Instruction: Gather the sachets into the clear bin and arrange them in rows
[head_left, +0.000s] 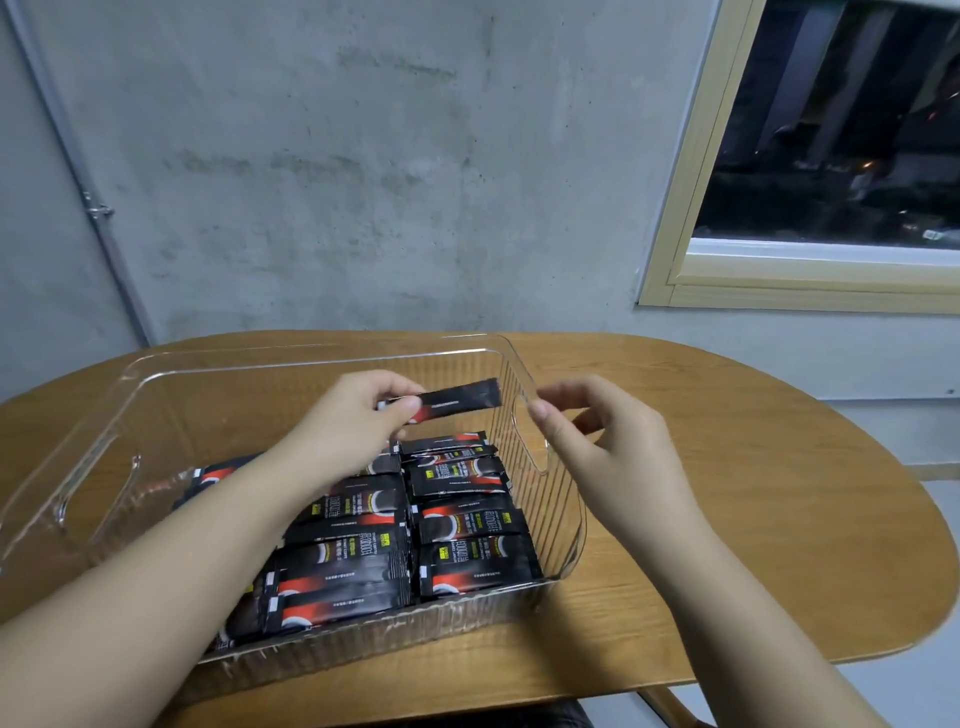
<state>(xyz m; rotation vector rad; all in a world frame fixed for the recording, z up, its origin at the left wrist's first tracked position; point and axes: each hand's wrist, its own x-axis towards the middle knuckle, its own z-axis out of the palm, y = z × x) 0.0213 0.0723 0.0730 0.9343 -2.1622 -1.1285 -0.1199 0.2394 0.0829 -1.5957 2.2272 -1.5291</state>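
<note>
Landmark: the clear bin (332, 358), a ribbed see-through tub with cut-out handles in its short walls, standing on the wooden surface (753, 493).
Left hand (358, 415): reaches over the bin's near wall, its forearm lying above the stacked packets; the grip is closed on one packet, thumb and fingers pinching its left end.
Held sachet (460, 399): a black stick with a red patch near the pinched end, raised above the bin's contents, lying roughly level and pointing toward the bin's right wall.
Right hand (602, 447): outside the bin, just beside its right wall near the handle cut-out; fingers loosely bent, thumb and forefinger apart, holding nothing; I cannot tell whether a fingertip touches the wall.
Sachets in the bin (467, 519): black-and-red packets lying flat in the bin's right half, set side by side in two columns that run from the near wall toward the far wall; a few more show under the left forearm, toward the bin's middle.
Bin's left half: bare floor of clear plastic, with the wood showing through.
Behind the bin: a grey concrete wall (363, 182); to the bin's far right, a window (831, 156) in a pale frame, dark outside.
</note>
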